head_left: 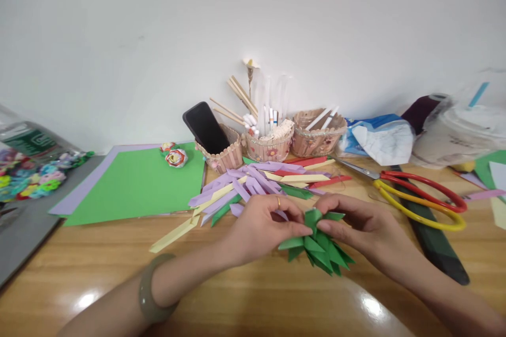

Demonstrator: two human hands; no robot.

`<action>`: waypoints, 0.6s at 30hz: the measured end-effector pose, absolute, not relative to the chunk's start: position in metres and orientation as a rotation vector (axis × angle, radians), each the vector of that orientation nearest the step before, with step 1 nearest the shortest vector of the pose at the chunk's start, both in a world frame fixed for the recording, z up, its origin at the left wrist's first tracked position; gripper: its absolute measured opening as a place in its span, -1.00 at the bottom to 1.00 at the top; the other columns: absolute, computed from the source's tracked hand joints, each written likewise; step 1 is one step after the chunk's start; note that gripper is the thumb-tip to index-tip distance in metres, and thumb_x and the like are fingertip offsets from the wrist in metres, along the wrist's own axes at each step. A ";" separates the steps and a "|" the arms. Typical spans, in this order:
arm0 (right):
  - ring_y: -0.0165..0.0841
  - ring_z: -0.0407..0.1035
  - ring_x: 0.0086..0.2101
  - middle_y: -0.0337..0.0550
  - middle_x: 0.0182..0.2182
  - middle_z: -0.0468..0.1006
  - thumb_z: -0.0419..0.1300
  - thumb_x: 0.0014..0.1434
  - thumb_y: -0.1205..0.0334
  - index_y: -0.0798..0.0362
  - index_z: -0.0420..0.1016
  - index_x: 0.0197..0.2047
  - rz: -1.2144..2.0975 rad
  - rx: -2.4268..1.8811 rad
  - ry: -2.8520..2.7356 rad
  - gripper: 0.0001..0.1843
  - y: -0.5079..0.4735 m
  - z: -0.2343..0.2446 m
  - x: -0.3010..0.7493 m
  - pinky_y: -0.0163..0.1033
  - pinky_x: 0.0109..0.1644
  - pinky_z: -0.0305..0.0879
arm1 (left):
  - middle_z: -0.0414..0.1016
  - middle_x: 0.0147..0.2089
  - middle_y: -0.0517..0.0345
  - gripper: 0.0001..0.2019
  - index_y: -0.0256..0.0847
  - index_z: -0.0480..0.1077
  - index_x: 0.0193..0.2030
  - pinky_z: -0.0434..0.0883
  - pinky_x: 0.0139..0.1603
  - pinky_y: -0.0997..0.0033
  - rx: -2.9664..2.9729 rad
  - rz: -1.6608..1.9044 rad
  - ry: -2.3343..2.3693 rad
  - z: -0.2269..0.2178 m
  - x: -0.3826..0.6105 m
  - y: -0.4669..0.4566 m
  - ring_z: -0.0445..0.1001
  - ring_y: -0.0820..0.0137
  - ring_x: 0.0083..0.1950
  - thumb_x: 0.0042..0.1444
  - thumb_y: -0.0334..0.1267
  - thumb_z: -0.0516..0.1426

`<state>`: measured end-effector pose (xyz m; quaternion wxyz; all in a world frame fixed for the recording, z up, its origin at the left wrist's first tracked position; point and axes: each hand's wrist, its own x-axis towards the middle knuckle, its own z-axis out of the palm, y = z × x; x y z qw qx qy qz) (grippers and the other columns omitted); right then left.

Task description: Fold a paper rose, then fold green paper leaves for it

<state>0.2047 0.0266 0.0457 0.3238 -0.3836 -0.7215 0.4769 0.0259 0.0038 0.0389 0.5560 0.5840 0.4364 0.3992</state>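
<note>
A spiky green folded-paper piece [322, 248] is held above the wooden table between both hands. My left hand [261, 226] pinches its upper left part with thumb and fingertips. From the other side, my right hand [358, 226] grips the upper right part the same way. Pointed green tips fan out downward below the fingers; the spots under the fingertips are hidden. Just behind the hands lies a heap of folded paper strips [253, 181] in purple, yellow, green and red.
Scissors [422, 200] with red and yellow handles lie at right, over a dark flat bar [438, 250]. Green paper sheets [138, 184] lie at left, bearing small paper roses [176, 157]. Stick-walled baskets [223, 158] line the wall, one holding a phone [207, 129]. A bagged cup [462, 131] stands far right.
</note>
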 end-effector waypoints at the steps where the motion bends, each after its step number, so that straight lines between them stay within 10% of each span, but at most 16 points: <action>1: -0.39 0.33 -0.45 -0.22 -0.49 0.46 0.22 0.01 0.07 0.06 0.44 -0.41 1.264 -1.021 -1.897 -0.78 0.027 0.046 0.205 -0.32 -0.41 0.30 | 0.39 -0.49 0.20 -0.88 -0.30 0.37 -0.54 0.27 -0.43 0.51 1.329 0.942 1.027 0.038 0.026 0.004 0.29 0.53 -0.47 -0.15 -0.32 0.24; 18: -0.40 0.32 -0.45 -0.24 -0.53 0.43 0.19 0.01 0.18 0.07 0.38 -0.50 1.234 -1.076 -1.989 -0.84 0.025 0.053 0.202 -0.30 -0.36 0.29 | 0.35 -0.50 0.24 -0.78 -0.32 0.33 -0.52 0.26 -0.43 0.52 1.183 0.871 1.023 0.027 0.024 0.007 0.28 0.57 -0.49 -0.23 -0.28 0.29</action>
